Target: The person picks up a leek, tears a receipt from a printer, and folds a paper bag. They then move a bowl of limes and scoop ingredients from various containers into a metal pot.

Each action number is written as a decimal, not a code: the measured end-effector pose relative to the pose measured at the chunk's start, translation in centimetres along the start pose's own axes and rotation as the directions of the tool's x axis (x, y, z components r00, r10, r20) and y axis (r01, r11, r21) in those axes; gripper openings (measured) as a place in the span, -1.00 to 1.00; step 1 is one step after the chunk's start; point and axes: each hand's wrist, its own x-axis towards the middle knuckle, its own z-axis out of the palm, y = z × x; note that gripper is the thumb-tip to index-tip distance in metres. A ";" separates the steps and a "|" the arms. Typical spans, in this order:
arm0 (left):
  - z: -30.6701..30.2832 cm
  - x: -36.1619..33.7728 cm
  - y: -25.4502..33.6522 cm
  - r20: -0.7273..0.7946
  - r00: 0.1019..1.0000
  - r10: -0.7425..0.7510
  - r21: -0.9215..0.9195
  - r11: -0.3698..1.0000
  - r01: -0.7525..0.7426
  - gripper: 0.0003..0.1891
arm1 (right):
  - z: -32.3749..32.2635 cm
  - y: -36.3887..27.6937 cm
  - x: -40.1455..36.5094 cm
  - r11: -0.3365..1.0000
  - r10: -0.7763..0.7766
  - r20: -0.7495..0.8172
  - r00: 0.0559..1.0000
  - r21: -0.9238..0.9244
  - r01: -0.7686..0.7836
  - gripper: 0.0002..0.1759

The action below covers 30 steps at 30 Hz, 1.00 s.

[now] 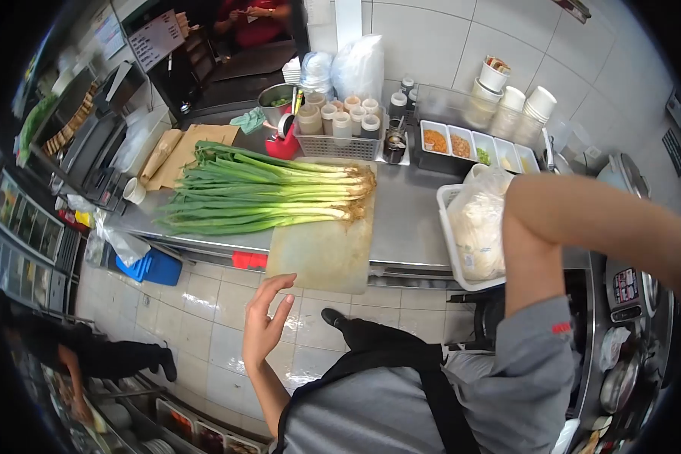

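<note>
Grey shirt [371, 412] nearest. Left hand [263, 325]: grip loose, holding nothing, near front-left corner of cutting board [318, 261]; right hand out of sight, grip unknown. Spring onions [265, 189] across board's rear. Board overhangs worktop [407, 227] front edge; best steadied.

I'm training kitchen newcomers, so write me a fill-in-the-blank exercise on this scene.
The green onions point their roots toward the picture's ____ edge.
A cutting board lies partly ____ them.
The left hand holds ____.
The right sleeve is coloured ____.

Missing words: right; under; nothing; grey.
</note>
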 end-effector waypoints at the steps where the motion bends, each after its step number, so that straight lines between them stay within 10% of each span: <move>1: -1.0 0.4 -1.0 0.011 1.000 -0.017 0.028 0.999 0.017 -0.73 | 0.8 1.9 -1.3 0.998 0.005 -0.003 1.000 0.060 -0.005 -0.58; 8: -9.6 1.2 -10.3 -0.003 0.989 -0.148 0.186 0.972 0.146 -0.71 | 5.8 23.1 -10.9 0.913 0.222 -0.040 0.974 0.358 -0.193 -0.58; 15: -15.9 2.1 -17.9 0.004 0.960 -0.282 0.148 0.949 0.278 -0.68 | 13.6 37.9 -15.4 0.770 0.605 -0.005 0.796 0.257 -0.584 -0.74; 18: -18.9 4.9 -21.0 0.090 0.977 -0.194 0.142 0.973 0.181 -0.68 | 15.2 38.4 -16.0 0.753 0.651 -0.248 0.717 0.096 -0.651 -0.79; 23: -24.5 11.3 -23.2 0.255 0.967 -0.027 0.120 0.993 -0.004 -0.70 | 17.5 35.4 -19.1 0.705 0.409 -0.734 0.542 -0.123 -0.698 -0.82; 30: -26.6 20.8 -23.0 0.394 0.846 0.359 -0.076 0.930 -0.359 -0.75 | 21.3 32.3 -29.0 0.577 0.129 -0.982 0.140 -0.040 -0.816 -0.85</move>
